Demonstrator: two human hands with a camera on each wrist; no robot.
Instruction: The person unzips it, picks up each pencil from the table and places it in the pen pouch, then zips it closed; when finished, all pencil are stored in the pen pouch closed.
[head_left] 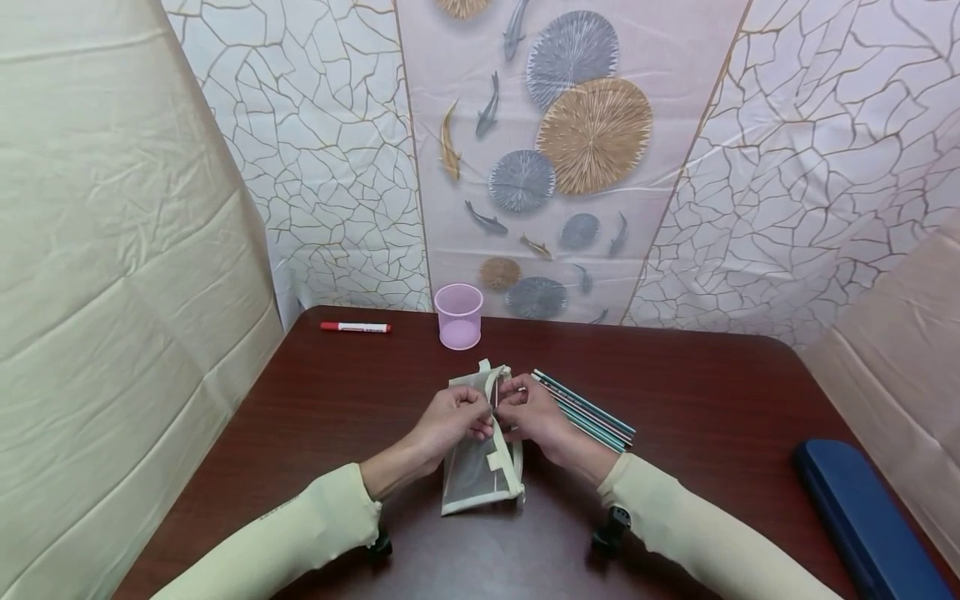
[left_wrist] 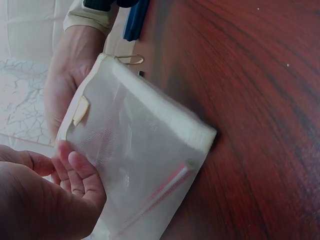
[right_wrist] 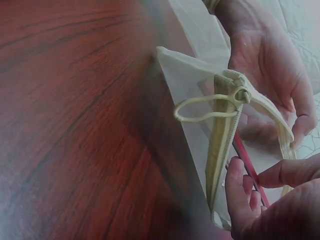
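Observation:
A see-through mesh zip pouch (head_left: pixel 472 475) with cream edging lies between both hands. My left hand (head_left: pixel 452 417) pinches the rim of its opening between thumb and fingers. At the opposite side of the unzipped mouth, my right hand (head_left: pixel 536 417) holds a thin red pencil (right_wrist: pixel 245 157) between thumb and fingers, partly within the pouch. Through the mesh in the left wrist view, a pink-and-white striped pencil (left_wrist: pixel 167 190) shows inside; whether it is the same one, I cannot tell. A cream cord loop (right_wrist: pixel 202 110) hangs at the zip's end.
Several teal and dark pencils (head_left: pixel 592 417) lie beside my right wrist. A pink-purple plastic cup (head_left: pixel 459 321) stands at the back of the dark wooden table (head_left: pixel 337 383), right of a red-and-white marker (head_left: pixel 356 327). A long blue case (head_left: pixel 862 508) sits at the right edge.

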